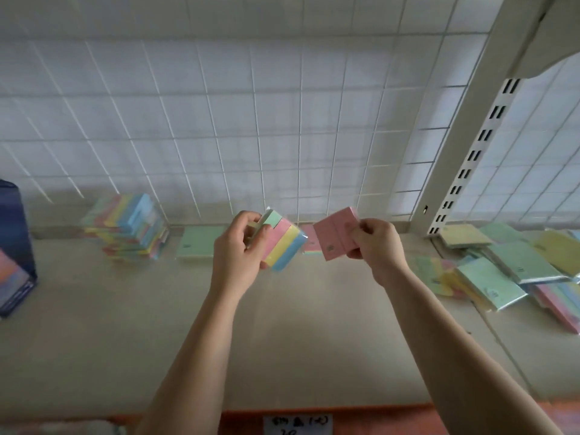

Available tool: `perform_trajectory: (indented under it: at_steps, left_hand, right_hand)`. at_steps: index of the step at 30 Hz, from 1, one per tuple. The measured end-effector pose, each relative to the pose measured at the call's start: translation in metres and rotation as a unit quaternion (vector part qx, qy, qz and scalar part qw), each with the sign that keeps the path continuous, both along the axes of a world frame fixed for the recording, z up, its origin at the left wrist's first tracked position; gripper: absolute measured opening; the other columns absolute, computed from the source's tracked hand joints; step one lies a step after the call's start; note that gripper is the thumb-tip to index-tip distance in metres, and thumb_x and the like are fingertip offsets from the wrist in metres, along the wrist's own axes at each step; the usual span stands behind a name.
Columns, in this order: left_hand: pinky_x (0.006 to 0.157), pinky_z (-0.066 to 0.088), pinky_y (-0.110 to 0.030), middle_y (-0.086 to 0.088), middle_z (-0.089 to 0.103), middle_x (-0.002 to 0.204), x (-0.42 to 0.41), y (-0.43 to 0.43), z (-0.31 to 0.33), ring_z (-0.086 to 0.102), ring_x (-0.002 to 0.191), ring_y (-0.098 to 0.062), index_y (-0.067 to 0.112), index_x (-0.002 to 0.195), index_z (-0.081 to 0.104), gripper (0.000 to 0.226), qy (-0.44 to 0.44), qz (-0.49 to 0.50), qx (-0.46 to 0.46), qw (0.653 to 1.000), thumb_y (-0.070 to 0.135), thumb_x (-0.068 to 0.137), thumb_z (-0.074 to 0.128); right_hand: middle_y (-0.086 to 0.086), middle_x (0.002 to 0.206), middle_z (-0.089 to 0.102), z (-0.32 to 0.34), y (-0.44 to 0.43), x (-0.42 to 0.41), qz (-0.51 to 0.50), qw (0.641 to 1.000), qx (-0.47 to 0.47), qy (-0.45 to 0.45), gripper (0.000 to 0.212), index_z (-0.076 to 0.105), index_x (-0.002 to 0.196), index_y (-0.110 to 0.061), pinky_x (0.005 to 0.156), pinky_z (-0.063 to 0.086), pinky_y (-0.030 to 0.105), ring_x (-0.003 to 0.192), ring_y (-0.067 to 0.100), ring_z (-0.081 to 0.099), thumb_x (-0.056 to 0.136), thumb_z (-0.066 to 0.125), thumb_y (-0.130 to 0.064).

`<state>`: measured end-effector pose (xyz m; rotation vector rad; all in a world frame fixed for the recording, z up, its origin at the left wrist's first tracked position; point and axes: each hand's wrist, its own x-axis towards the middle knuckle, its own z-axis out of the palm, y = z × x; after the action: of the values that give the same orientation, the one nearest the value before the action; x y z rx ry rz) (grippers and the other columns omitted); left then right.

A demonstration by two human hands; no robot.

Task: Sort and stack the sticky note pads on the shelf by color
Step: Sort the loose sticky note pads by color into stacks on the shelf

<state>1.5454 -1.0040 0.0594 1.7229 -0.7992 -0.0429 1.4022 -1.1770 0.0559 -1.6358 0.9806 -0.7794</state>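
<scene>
My left hand (238,249) grips a striped multicolour pad (282,243) with green, pink, yellow and blue bands, held above the shelf. My right hand (376,243) pinches a pink pad (334,235) by its right edge, just right of the striped one. A stack of striped multicolour pads (125,227) stands at the back left of the shelf. A green pad (197,241) lies flat against the back, left of my hands. Another pink pad (309,240) lies on the shelf behind the held ones, partly hidden.
The beige shelf (282,324) has a white wire grid (251,120) at its back. A loose heap of green, yellow and pink pads (514,268) lies beyond the upright post (464,152) at right. A dark blue box (14,255) stands at the left edge.
</scene>
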Motion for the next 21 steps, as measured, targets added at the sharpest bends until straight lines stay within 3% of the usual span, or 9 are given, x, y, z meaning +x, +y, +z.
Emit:
perform_trajectory:
  at_steps: [4, 7, 9, 12, 15, 21]
  left_hand:
    - [0.042, 0.052, -0.025, 0.000, 0.052, 0.074, 0.001, 0.006, -0.011, 0.053, 0.059, -0.010, 0.023, 0.092, 0.060, 0.005, 0.022, 0.005, -0.005, 1.000, 0.022, 0.089, 0.063]
    - [0.043, 0.055, -0.032, 0.003, 0.051, 0.072, -0.001, 0.006, -0.013, 0.053, 0.059, -0.012, 0.026, 0.089, 0.060, 0.006, 0.004, -0.004, 0.004, 1.000, 0.020, 0.089, 0.063]
    - [0.044, 0.055, -0.034, 0.006, 0.051, 0.071, -0.001, 0.005, -0.012, 0.051, 0.058, -0.008, 0.027, 0.087, 0.059, 0.008, 0.005, -0.003, 0.003, 1.000, 0.020, 0.089, 0.063]
    - [0.040, 0.051, -0.026, 0.003, 0.052, 0.072, -0.001, 0.004, -0.011, 0.053, 0.061, -0.013, 0.029, 0.085, 0.058, 0.009, 0.007, -0.003, -0.003, 1.000, 0.022, 0.088, 0.064]
    - [0.039, 0.044, -0.018, 0.003, 0.050, 0.070, -0.003, 0.004, -0.009, 0.053, 0.058, -0.013, 0.033, 0.081, 0.057, 0.014, 0.028, -0.002, -0.018, 0.999, 0.024, 0.088, 0.065]
    - [0.039, 0.046, -0.022, 0.002, 0.050, 0.066, 0.000, 0.004, -0.010, 0.054, 0.054, -0.016, 0.029, 0.082, 0.059, 0.011, 0.027, 0.021, -0.018, 0.999, 0.022, 0.089, 0.063]
  right_hand:
    - [0.008, 0.078, 0.068, -0.006, 0.004, 0.013, 0.022, 0.999, 0.046, -0.002, 0.009, 0.069, 0.092, -0.004, 0.060, 0.059, 0.027, 0.066, 0.019, 0.067, 0.088, 0.062, -0.009]
    - [0.011, 0.091, 0.067, -0.013, 0.008, 0.017, 0.025, 0.998, 0.062, -0.006, 0.037, 0.059, 0.118, -0.005, 0.070, 0.059, 0.031, 0.073, 0.024, 0.069, 0.082, 0.066, -0.001]
    - [0.009, 0.103, 0.062, -0.018, 0.010, 0.018, 0.014, 0.999, 0.001, 0.041, 0.057, 0.050, 0.128, -0.015, 0.077, 0.057, 0.035, 0.079, 0.026, 0.066, 0.076, 0.073, -0.005]
    - [0.007, 0.109, 0.056, -0.025, 0.013, 0.016, 0.022, 0.981, -0.137, 0.136, 0.058, 0.059, 0.118, -0.017, 0.082, 0.048, 0.032, 0.090, 0.027, 0.060, 0.065, 0.083, -0.018]
    - [0.007, 0.108, 0.060, -0.028, 0.016, 0.015, 0.038, 0.970, -0.173, 0.164, 0.047, 0.066, 0.110, -0.014, 0.077, 0.044, 0.026, 0.091, 0.025, 0.060, 0.067, 0.084, -0.023]
    - [0.008, 0.103, 0.063, -0.034, 0.015, 0.014, 0.046, 0.960, -0.205, 0.183, 0.034, 0.068, 0.108, -0.014, 0.072, 0.042, 0.025, 0.088, 0.024, 0.062, 0.077, 0.074, -0.024]
